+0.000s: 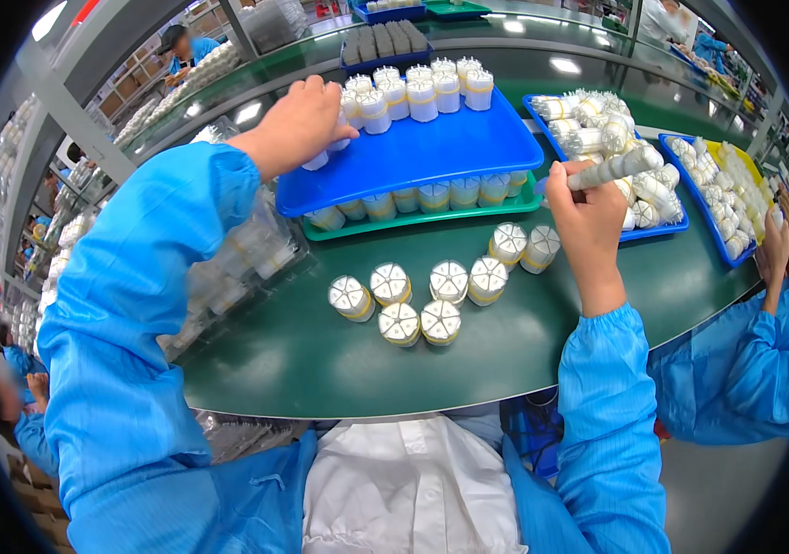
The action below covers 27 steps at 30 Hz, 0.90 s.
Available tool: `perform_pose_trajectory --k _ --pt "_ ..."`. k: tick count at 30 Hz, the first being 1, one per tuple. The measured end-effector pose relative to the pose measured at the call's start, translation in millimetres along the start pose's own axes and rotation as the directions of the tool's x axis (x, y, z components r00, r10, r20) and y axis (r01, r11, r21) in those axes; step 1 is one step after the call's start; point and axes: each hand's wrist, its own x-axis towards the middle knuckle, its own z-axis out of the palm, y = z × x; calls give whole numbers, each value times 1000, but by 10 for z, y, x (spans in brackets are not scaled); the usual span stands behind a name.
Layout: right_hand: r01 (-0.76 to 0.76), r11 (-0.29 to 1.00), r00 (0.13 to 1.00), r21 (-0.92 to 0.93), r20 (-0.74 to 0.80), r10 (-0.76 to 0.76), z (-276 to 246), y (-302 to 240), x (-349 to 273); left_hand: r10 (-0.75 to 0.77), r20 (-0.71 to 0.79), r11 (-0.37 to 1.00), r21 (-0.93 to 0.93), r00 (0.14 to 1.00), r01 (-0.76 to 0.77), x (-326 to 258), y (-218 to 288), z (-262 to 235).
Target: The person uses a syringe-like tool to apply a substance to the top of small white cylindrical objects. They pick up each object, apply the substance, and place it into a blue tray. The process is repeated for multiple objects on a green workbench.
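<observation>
My left hand [300, 125] is at the left end of a blue tray [450, 152], its fingers curled round a white cylindrical bundle [317, 162] partly hidden beneath them. More white bundles with yellow bands [422, 97] stand upright along the tray's far side. In my right hand [588, 212] is a thick, pale marker pen [618, 170], gripped as for writing and raised above the table, right of the tray. On the green tabletop nearer me, several bundles [400, 323] stand upright, their round tops divided into wedges.
Under the blue tray, a green tray [422, 222] holds more bundles. To the right are a blue tray heaped with white bundles [597, 125] and another filled tray [713, 198], beside a co-worker's hands [773, 245]. Clear plastic bags of white parts [237, 272] lie left.
</observation>
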Motion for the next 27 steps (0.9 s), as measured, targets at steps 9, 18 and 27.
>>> perform_pose_trajectory --k 9,18,27 --pt "-1 1000 1000 6 18 1 -30 -102 -28 393 -279 805 -356 876 -474 -1459 1002 -1547" --pt "-131 949 991 288 67 116 -17 -532 -418 80 -6 813 -578 997 -69 -2345 1334 -745" --pt "186 945 844 268 449 -293 301 -1383 -1377 -156 -241 653 -753 958 -83 -2282 1504 -349"
